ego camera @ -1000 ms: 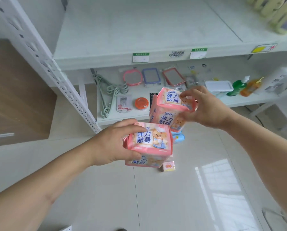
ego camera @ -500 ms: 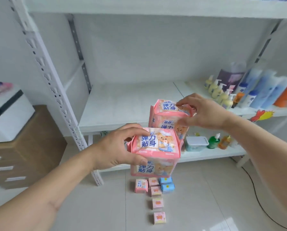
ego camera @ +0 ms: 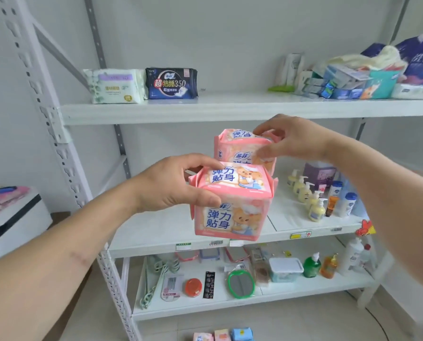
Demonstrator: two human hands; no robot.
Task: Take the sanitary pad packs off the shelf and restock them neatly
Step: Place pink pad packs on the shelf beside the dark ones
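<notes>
From the head camera, the view has tilted up since the earlier frame: an upper shelf (ego camera: 230, 108) now shows, carrying a white pad pack (ego camera: 115, 86) just beside a dark blue pad pack (ego camera: 171, 83), while the floor packs (ego camera: 222, 335) have dropped to the bottom edge. The left hand (ego camera: 171, 184) still grips the nearer pink pack (ego camera: 232, 201), fingers curled over its top and thumb on its front. The right hand (ego camera: 293, 141) still pinches the farther pink pack (ego camera: 242, 150) by its top. Both packs are held in the air before the middle shelf (ego camera: 156, 232), the nearer partly hiding the farther. Pump bottles (ego camera: 309, 200) crowd the middle shelf's right end; a green-rimmed mirror (ego camera: 241, 284) lies on the shelf below.
</notes>
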